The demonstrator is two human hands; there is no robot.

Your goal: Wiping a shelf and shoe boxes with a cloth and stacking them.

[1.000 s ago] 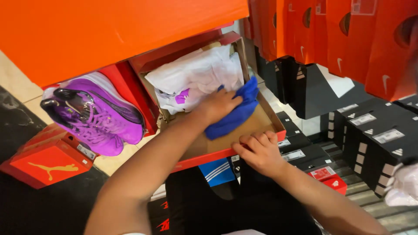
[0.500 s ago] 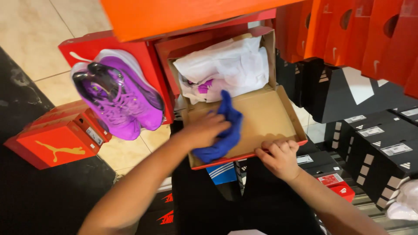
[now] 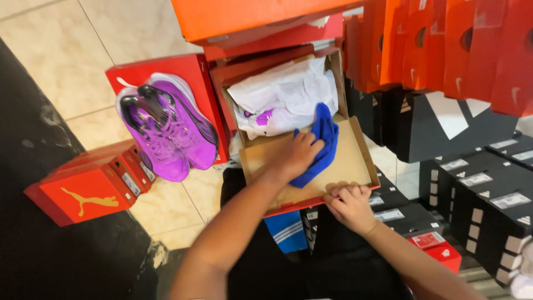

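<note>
Pressing a blue cloth into the open shoebox, left hand grips it; right hand pinches the rim.

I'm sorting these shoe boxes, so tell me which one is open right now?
The cardboard-lined red box under both hands, holding white tissue paper; the left hand presses a blue cloth inside. The others around it are shut.

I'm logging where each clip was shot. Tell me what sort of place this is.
Probably a shoe shop's stockroom: stacked orange shoeboxes, black shoeboxes, and a pair of purple sneakers lying on a red lid on a tiled floor.
</note>
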